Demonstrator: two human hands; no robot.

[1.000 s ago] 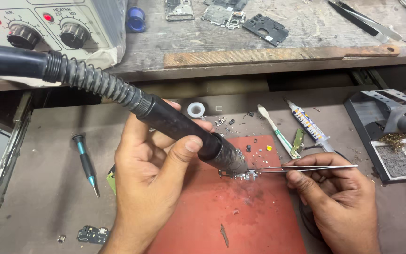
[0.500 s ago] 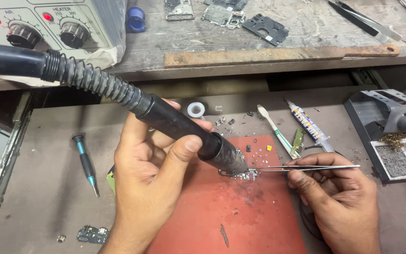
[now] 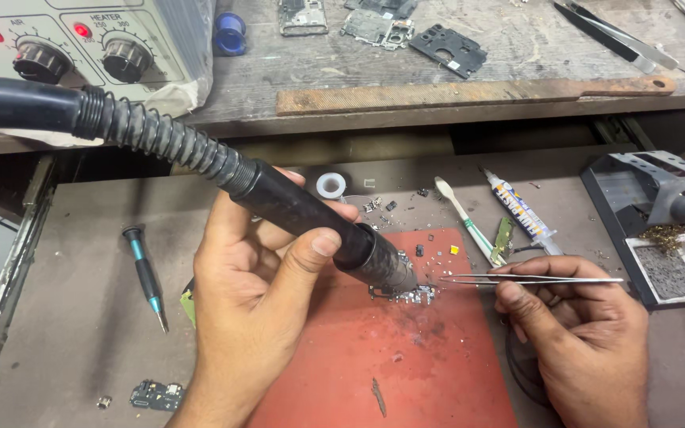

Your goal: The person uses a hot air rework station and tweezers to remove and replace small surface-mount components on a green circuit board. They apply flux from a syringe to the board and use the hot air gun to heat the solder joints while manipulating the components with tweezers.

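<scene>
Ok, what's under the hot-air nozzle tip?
A small circuit board lies on the red mat, with tweezers from the right hand reaching its edge. The nozzle, in the left hand, hides the spot beneath it.

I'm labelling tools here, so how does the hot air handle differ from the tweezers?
The hot air handle is thick, black and hose-fed, angled down in the left hand. The tweezers are thin, silvery and lie nearly level in the right hand. Both tips meet at the small circuit board on the red mat.
</scene>
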